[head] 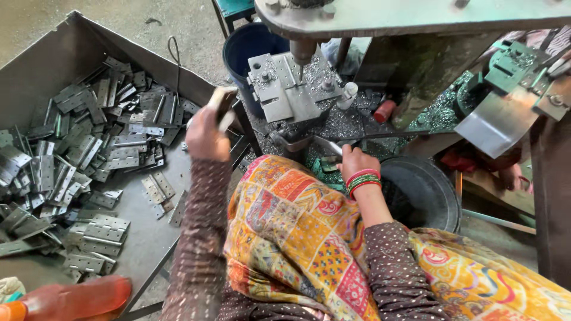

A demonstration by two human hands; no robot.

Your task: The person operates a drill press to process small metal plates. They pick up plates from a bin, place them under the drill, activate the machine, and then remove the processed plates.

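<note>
Hinge [222, 102] sits pinched in the left hand [205, 135], fingers closed round its lower end, its top free above them, raised over the tray's [35, 71] right edge beside the press fixture [291, 86]. The right hand [355, 162] is closed on a lever [326, 145] at the fixture's front edge. Loose hinges [89, 154] fill the tray's left side, within reach.
</note>
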